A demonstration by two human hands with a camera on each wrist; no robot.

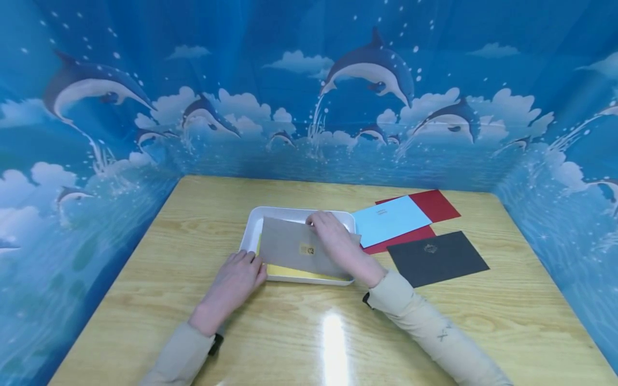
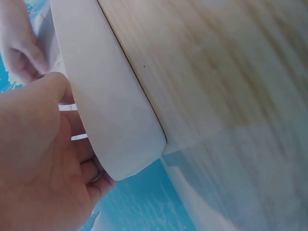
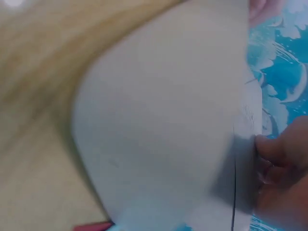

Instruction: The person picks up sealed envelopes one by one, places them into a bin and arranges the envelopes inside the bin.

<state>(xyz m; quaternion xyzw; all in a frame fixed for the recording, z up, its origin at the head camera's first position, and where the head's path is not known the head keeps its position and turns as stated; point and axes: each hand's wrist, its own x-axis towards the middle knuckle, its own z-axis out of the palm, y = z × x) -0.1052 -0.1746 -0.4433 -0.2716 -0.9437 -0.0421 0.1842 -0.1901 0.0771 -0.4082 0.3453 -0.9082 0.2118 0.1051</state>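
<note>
A shallow white tray rests on the table. My left hand grips its near left corner; in the left wrist view the fingers curl over the rim of the tray. Inside the tray, a grey-brown envelope with a small gold mark lies slightly tilted over a yellow envelope. My right hand reaches across the tray and pinches the grey-brown envelope by its upper edge. From the right wrist, the tray wall hides most of the envelope, with the thumb and bent fingers at its edge.
Right of the tray lie a light blue envelope across red envelopes, and a black envelope nearer the front. The wooden table ends at a blue dolphin-print curtain on the back and sides.
</note>
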